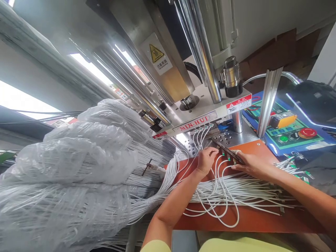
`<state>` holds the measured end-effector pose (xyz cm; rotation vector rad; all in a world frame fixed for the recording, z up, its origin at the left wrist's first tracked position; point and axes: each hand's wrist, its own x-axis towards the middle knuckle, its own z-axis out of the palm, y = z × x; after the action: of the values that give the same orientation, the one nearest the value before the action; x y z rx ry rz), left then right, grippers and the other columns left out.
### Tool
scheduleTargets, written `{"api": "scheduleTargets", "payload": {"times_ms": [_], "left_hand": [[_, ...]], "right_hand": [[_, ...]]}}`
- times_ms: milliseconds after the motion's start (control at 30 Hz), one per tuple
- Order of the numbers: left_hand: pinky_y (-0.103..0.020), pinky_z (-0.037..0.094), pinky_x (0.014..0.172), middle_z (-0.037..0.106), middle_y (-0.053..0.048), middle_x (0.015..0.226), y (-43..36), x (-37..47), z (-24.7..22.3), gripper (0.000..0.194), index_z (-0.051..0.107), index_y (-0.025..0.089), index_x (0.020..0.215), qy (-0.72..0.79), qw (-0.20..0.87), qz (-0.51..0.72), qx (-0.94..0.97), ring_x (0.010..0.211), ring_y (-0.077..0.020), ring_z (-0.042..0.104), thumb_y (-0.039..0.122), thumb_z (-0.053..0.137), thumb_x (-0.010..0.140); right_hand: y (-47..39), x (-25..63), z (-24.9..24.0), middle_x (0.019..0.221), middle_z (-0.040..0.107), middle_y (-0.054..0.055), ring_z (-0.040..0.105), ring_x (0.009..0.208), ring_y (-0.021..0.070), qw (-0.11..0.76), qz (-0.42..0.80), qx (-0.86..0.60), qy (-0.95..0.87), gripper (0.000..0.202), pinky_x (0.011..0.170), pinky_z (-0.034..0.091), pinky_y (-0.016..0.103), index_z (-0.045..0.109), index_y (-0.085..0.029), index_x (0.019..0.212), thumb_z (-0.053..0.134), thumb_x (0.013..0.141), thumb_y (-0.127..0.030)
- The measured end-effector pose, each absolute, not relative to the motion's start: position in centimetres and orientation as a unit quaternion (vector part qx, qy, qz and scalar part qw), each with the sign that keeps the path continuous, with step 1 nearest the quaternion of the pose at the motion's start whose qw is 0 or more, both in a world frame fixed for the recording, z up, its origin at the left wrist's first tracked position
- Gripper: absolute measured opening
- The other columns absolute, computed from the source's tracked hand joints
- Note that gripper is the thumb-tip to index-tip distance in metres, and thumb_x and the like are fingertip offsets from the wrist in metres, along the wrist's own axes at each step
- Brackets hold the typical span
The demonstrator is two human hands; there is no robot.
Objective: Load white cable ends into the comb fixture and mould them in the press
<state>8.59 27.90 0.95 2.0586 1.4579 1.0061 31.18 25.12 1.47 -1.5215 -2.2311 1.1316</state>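
Note:
My right hand (246,163) grips the near right end of a dark metal mould bar (228,151), thumb along its lower side. Several white cables (223,163) with small green circuit boards (229,158) at their ends sit along this bar and loop down toward me. At the bar's left end, my left hand (207,160) has thumb and forefinger pinched together; what lies between the fingertips is too small to make out. Behind the hands, under the press plate (195,123) marked MIN-HUI, more white cables (202,134) with green ends run into the machine.
A thick bundle of white cables (236,192) lies across the orange-brown board (210,218). Plastic-wrapped cable bundles (68,164) are piled at left. A control panel (294,133) with a red stop button (307,133) stands at right. Steel posts (207,70) rise behind.

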Motion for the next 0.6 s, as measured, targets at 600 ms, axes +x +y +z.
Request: {"api": "scheduleTargets", "payload": {"times_ms": [600], "left_hand": [[-0.023, 0.05, 0.069, 0.07, -0.001, 0.077, 27.63, 9.09, 0.58, 0.009, 0.069, 0.018, 0.081, 0.557, 0.301, 0.369, 0.68, 0.069, -0.0123, 0.063, 0.017, 0.06, 0.083]], "right_hand": [[24.89, 31.4, 2.19, 0.093, 0.066, 0.009, 0.062, 0.082, 0.0248, 0.112, 0.396, -0.512, -0.754, 0.033, 0.069, 0.039, 0.031, 0.042, -0.023, 0.099, 0.045, 0.087, -0.054]]}}
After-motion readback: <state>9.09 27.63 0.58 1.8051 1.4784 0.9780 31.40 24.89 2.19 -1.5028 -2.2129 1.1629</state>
